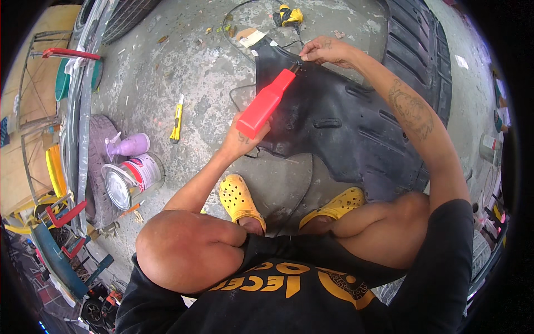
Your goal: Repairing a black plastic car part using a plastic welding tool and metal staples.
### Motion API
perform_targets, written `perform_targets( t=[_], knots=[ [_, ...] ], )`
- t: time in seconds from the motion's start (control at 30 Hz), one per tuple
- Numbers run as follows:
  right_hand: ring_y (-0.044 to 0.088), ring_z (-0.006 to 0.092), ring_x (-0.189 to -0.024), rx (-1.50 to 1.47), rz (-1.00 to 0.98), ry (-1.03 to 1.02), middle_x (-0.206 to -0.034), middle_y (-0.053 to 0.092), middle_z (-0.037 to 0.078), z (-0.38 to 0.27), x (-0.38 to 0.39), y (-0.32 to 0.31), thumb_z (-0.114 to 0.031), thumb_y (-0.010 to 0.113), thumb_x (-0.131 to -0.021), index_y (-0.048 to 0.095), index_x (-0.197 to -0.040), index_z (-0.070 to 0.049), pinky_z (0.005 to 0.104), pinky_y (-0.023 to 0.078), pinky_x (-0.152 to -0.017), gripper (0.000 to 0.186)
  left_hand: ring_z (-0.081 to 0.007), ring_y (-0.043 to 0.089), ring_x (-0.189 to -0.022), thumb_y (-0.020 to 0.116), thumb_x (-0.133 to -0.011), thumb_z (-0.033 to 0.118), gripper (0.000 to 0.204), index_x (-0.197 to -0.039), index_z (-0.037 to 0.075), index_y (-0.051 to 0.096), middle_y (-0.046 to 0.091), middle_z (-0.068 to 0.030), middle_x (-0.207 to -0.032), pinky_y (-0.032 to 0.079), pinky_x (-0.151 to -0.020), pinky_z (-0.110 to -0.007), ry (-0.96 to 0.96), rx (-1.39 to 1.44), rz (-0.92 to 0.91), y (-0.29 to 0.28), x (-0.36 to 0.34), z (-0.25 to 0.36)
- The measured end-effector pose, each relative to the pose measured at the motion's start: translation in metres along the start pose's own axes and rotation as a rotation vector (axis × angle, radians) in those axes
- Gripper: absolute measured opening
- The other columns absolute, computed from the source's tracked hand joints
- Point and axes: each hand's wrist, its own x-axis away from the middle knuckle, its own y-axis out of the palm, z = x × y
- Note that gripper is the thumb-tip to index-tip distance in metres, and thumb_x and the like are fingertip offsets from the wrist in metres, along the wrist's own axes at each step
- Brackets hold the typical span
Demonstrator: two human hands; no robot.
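My left hand [242, 136] is closed round a hot stapler [266, 104], a bulky red tool with two metal prongs at its far end. The prongs reach the upper edge of a black plastic panel [311, 103], where a small wavy piece of wire shows at the tip. My right hand [329, 51] is at that same edge, just beyond the prongs. Its thumb and forefinger pinch the panel's rim there. Molded ribs and slots mark the panel, which lies on the concrete floor in front of my feet.
A yellow utility knife [177, 119] lies left of the stapler. Farther left are a purple spray bottle [129, 145], a can [133, 179] on its side and a tire [103, 167]. A yellow-black power tool [289, 16] sits beyond the panel. Another black panel [417, 50] is at right.
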Motion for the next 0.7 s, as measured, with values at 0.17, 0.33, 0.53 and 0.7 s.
perform_targets(
  t=[0.17,0.33,0.53,0.7],
  knots=[
    [0.051,0.0064,-0.077,-0.023,0.000,0.089,-0.086,0.059,-0.002,-0.007,0.002,0.005,-0.016,0.066,-0.088,0.063,-0.099,-0.009,0.0237,0.040,-0.069,0.013,-0.0287,0.069,-0.078,0.063,-0.082,0.010,0.016,-0.096,0.003,0.065,0.069,-0.0146,-0.085,0.053,-0.072,-0.035,-0.013,-0.096,-0.019,-0.003,0.001,-0.005],
    [0.058,0.0066,-0.083,0.032,-0.059,-0.068,-0.087,0.066,0.000,0.002,0.011,0.012,-0.011,0.070,-0.083,0.062,-0.098,-0.008,0.0230,0.043,-0.071,0.017,-0.0224,0.066,-0.087,0.063,-0.086,0.012,0.018,-0.103,0.005,0.064,0.067,-0.0087,-0.093,0.051,-0.078,-0.033,-0.032,-0.133,-0.076,-0.007,0.000,-0.002],
    [0.063,0.0115,-0.078,0.017,0.097,0.025,-0.085,0.070,0.003,0.014,0.006,0.022,-0.015,0.078,-0.078,0.069,-0.096,-0.004,0.0259,0.048,-0.071,0.023,-0.0299,0.069,-0.084,0.063,-0.084,0.014,0.019,-0.101,0.004,0.066,0.070,-0.0132,-0.091,0.053,-0.077,-0.036,-0.001,-0.093,-0.042,-0.008,0.000,-0.006],
    [0.063,0.0118,-0.080,0.001,0.100,0.072,-0.087,0.070,0.004,0.016,0.002,0.024,-0.014,0.076,-0.079,0.072,-0.099,-0.002,0.0257,0.048,-0.074,0.023,-0.0104,0.061,-0.084,0.064,-0.089,0.011,0.018,-0.107,0.007,0.062,0.063,-0.0015,-0.094,0.049,-0.073,-0.027,-0.137,-0.039,-0.128,-0.009,0.002,-0.010]
  ],
)
